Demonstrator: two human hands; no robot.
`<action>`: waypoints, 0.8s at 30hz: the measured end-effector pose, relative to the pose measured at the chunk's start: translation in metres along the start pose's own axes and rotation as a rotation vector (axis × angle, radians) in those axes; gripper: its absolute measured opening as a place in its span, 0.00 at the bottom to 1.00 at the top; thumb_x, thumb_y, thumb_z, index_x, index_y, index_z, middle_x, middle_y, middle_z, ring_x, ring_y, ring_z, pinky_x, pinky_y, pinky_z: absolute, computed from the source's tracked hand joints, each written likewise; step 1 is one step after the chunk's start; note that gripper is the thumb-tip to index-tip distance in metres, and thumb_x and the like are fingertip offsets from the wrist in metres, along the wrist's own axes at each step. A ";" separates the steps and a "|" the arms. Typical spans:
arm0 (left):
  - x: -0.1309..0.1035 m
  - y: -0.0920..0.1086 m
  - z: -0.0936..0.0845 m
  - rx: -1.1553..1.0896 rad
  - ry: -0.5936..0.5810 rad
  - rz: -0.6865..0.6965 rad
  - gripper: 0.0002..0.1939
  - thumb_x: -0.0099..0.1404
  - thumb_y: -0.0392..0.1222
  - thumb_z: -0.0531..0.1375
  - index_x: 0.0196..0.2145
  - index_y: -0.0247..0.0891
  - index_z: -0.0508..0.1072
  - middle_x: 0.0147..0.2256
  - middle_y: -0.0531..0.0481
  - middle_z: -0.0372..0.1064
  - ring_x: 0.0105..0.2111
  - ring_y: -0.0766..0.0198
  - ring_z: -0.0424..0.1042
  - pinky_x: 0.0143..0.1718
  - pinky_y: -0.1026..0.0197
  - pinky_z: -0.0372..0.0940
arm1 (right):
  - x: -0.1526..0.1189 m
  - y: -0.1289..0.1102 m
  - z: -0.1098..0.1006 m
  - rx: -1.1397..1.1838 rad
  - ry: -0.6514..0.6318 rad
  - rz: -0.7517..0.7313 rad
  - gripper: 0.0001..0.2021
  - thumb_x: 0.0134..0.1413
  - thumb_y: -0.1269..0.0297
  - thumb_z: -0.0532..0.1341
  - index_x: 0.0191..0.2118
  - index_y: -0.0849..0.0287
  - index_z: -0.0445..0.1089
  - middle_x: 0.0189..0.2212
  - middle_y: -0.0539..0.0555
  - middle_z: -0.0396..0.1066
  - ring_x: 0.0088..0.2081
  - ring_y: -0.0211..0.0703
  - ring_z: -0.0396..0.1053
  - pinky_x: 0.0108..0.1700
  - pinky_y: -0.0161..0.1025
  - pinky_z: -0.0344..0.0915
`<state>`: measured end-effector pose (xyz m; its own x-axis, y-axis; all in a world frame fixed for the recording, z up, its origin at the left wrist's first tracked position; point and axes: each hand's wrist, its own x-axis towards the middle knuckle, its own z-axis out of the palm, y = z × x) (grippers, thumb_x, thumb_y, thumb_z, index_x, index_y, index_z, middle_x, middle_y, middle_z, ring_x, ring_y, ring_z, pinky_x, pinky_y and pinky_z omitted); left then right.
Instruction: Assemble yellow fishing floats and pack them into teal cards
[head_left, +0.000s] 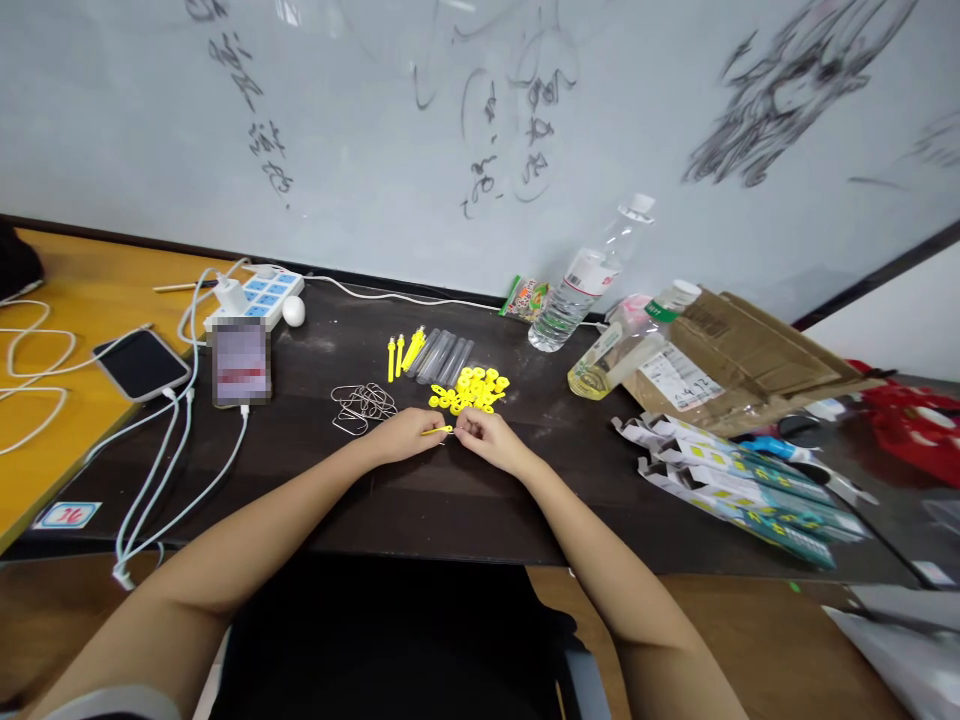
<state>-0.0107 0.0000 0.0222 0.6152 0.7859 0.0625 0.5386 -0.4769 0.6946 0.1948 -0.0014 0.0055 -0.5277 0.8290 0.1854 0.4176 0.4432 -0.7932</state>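
My left hand (405,434) is closed on a thin yellow plastic stick (436,430), which points to the right. My right hand (487,438) is pinched at the stick's right end; what sits between its fingertips is too small to make out. Just beyond the hands lies a heap of small yellow plastic caps (480,385). Behind that, several clear plastic tubes (442,357) lie side by side, with yellow rods (412,350) to their left. A tangle of bent metal wires (364,405) rests to the left of my left hand.
On the left are a power strip (266,300), a phone (142,365), a blurred-screen phone (241,362) and white cables (157,470). To the right stand a water bottle (581,285) and a bottle of yellowish liquid (626,345), near a cardboard box (750,345) and flattened cartons (735,480).
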 end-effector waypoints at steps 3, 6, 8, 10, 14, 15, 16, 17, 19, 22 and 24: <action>-0.001 0.001 -0.001 0.051 -0.032 0.003 0.12 0.64 0.43 0.52 0.28 0.35 0.70 0.24 0.52 0.67 0.25 0.66 0.64 0.28 0.66 0.52 | 0.000 -0.001 -0.001 -0.046 -0.007 -0.006 0.08 0.54 0.65 0.56 0.26 0.58 0.59 0.20 0.45 0.57 0.23 0.33 0.55 0.26 0.32 0.52; -0.001 0.002 -0.002 0.081 -0.045 0.012 0.12 0.64 0.43 0.52 0.29 0.35 0.71 0.25 0.51 0.68 0.25 0.66 0.65 0.28 0.66 0.52 | 0.000 -0.002 -0.002 -0.096 -0.035 -0.019 0.07 0.54 0.65 0.56 0.27 0.58 0.60 0.20 0.45 0.58 0.23 0.34 0.56 0.27 0.32 0.53; -0.002 0.003 -0.001 0.093 -0.050 0.011 0.12 0.64 0.43 0.52 0.29 0.35 0.71 0.25 0.51 0.69 0.26 0.65 0.65 0.28 0.65 0.52 | 0.000 -0.001 -0.002 -0.128 -0.064 -0.029 0.06 0.54 0.65 0.57 0.28 0.58 0.62 0.20 0.46 0.60 0.23 0.34 0.57 0.27 0.32 0.53; -0.002 0.004 -0.001 0.100 -0.046 0.012 0.13 0.64 0.43 0.52 0.29 0.35 0.71 0.26 0.50 0.69 0.26 0.65 0.66 0.28 0.65 0.52 | 0.000 -0.001 -0.002 -0.165 -0.080 -0.041 0.04 0.54 0.66 0.57 0.29 0.58 0.64 0.21 0.46 0.61 0.24 0.34 0.59 0.28 0.32 0.54; -0.001 0.002 -0.001 0.090 -0.042 -0.011 0.12 0.64 0.43 0.52 0.29 0.36 0.71 0.27 0.50 0.70 0.27 0.64 0.66 0.29 0.65 0.53 | -0.001 -0.002 -0.002 -0.243 -0.066 -0.056 0.03 0.55 0.67 0.56 0.32 0.58 0.66 0.22 0.47 0.64 0.25 0.35 0.60 0.29 0.32 0.54; -0.001 0.001 -0.001 0.084 -0.046 -0.018 0.12 0.64 0.43 0.52 0.29 0.36 0.71 0.27 0.50 0.70 0.27 0.64 0.66 0.29 0.65 0.53 | -0.001 -0.003 -0.001 -0.255 -0.060 -0.059 0.03 0.56 0.67 0.56 0.32 0.58 0.66 0.22 0.47 0.64 0.25 0.35 0.60 0.28 0.32 0.53; -0.001 0.000 -0.001 0.076 -0.053 -0.023 0.12 0.64 0.43 0.52 0.29 0.36 0.71 0.27 0.50 0.70 0.27 0.64 0.66 0.29 0.65 0.54 | -0.001 -0.004 -0.001 -0.261 -0.056 -0.062 0.04 0.56 0.66 0.56 0.32 0.58 0.65 0.22 0.47 0.64 0.25 0.35 0.60 0.28 0.32 0.53; 0.000 -0.001 -0.001 0.068 -0.060 -0.025 0.12 0.64 0.43 0.52 0.29 0.36 0.71 0.27 0.50 0.70 0.27 0.63 0.67 0.29 0.65 0.54 | -0.002 -0.004 0.000 -0.264 -0.051 -0.064 0.04 0.57 0.66 0.56 0.32 0.58 0.65 0.23 0.47 0.64 0.25 0.35 0.60 0.29 0.32 0.54; 0.000 -0.002 -0.001 0.053 -0.071 -0.028 0.12 0.64 0.44 0.52 0.29 0.36 0.71 0.27 0.50 0.70 0.28 0.63 0.67 0.30 0.65 0.54 | -0.002 -0.005 0.001 -0.259 -0.038 -0.063 0.04 0.57 0.66 0.56 0.32 0.58 0.64 0.23 0.48 0.65 0.25 0.36 0.61 0.29 0.32 0.54; 0.000 -0.001 -0.001 0.059 -0.074 -0.059 0.12 0.64 0.44 0.52 0.29 0.36 0.71 0.27 0.50 0.70 0.28 0.63 0.67 0.29 0.65 0.54 | -0.002 -0.005 0.003 -0.220 -0.012 -0.041 0.05 0.58 0.66 0.56 0.31 0.58 0.64 0.23 0.48 0.65 0.25 0.36 0.62 0.29 0.33 0.55; -0.001 0.002 -0.001 0.083 -0.067 -0.082 0.12 0.64 0.44 0.52 0.28 0.36 0.70 0.27 0.50 0.69 0.27 0.63 0.67 0.29 0.65 0.54 | -0.001 -0.004 0.005 -0.186 0.006 -0.023 0.05 0.58 0.66 0.56 0.30 0.58 0.63 0.22 0.48 0.65 0.25 0.36 0.63 0.29 0.33 0.55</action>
<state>-0.0107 -0.0019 0.0243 0.6027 0.7968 -0.0426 0.6333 -0.4451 0.6331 0.1902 -0.0059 0.0054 -0.5347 0.8194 0.2065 0.5349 0.5174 -0.6679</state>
